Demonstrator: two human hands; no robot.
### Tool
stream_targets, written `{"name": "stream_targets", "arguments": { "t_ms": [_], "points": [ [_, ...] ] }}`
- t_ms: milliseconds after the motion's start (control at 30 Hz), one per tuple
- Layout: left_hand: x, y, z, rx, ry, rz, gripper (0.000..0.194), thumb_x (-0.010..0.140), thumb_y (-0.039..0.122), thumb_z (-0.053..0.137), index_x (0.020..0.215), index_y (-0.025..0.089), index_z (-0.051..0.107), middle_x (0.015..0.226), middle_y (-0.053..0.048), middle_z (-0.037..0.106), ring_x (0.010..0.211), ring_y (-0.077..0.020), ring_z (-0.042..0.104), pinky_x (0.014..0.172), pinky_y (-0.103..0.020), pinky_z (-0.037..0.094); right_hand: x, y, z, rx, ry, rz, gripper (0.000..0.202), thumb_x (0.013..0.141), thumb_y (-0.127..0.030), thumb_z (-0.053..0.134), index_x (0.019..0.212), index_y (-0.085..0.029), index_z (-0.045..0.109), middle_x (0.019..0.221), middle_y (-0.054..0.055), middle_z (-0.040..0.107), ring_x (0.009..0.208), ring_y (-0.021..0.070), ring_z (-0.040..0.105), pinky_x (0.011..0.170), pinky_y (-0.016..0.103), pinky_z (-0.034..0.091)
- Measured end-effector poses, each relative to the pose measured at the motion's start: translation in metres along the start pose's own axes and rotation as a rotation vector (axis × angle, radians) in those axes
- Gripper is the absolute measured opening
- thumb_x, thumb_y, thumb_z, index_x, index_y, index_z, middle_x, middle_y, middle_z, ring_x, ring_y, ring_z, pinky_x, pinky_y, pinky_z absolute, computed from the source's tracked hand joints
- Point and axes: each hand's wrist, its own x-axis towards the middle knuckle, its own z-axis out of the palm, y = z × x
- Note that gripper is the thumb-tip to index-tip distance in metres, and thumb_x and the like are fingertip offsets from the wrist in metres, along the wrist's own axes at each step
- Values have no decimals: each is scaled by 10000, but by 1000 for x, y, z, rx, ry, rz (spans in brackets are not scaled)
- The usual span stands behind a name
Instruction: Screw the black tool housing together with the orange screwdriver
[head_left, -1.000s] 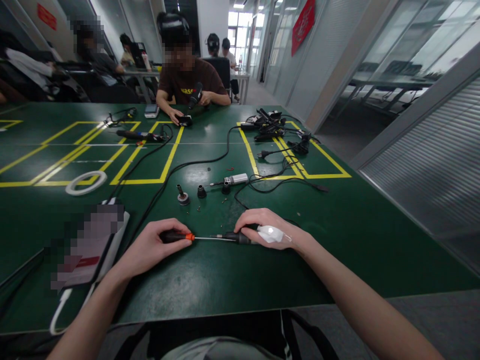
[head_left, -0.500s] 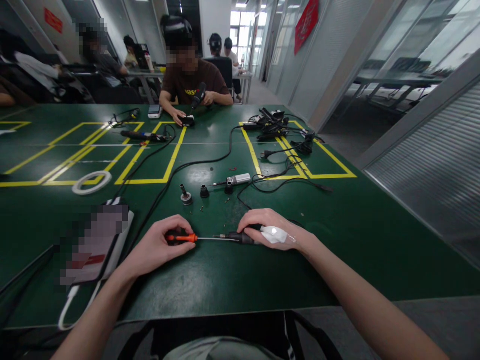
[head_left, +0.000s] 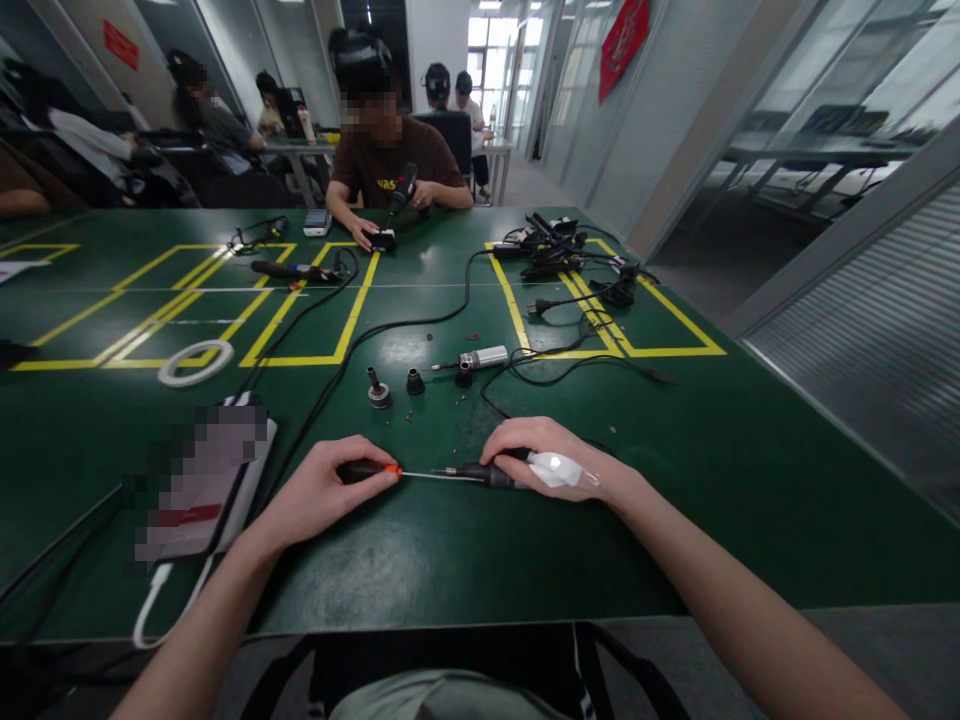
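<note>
My left hand is closed around the black and orange handle of a screwdriver. The screwdriver's thin shaft points right, and its tip reaches the black soldering iron handle; whether it touches a screw cannot be made out. Holding that handle on the table is my right hand, with a white patch taped to its back. A narrow metal end sticks out of the handle toward the left. Beyond my hands lie a silver metal barrel, two black collars and a round part with a stem.
Several tiny screws are scattered near the parts. A phone with a white cable lies left, near a white tape ring. Black tools and cords are heaped at back right. Across the table, a person holds a power drill.
The whole view has shifted slightly to the right. The orange part of the screwdriver handle has turned, showing more black between my left fingers. Right hand keeps its grip.
</note>
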Motion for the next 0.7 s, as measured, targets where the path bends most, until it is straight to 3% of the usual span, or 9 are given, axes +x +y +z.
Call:
{"name": "stream_targets", "arguments": {
  "t_ms": [200, 467, 700],
  "points": [
    [1, -1, 2, 34, -19, 32, 255, 916, 407, 674, 908, 202, 825, 850, -49, 789, 769, -185, 719, 682, -248, 541, 0, 1, 0, -7, -7, 7, 201, 972, -167, 568, 1004, -180, 766, 999, 83, 793, 909, 195, 736, 876, 315, 557],
    [-1, -1, 2, -35, 11, 8, 154, 791, 323, 750, 810, 180, 697, 798, -10, 697, 708, -155, 656, 670, -246, 533, 0, 2, 1, -9, -2, 5, 193, 967, -163, 576, 1000, -178, 766, 999, 86, 793, 909, 202, 738, 885, 325, 559],
    [0, -2, 0, -38, -47, 21, 176, 846, 359, 734, 835, 189, 777, 839, -42, 743, 761, -182, 698, 717, -270, 551, -1, 3, 2, 0, 3, 8, 208, 973, -174, 565, 1006, -179, 770, 1005, 88, 791, 909, 202, 735, 885, 329, 560]
  ]
}}
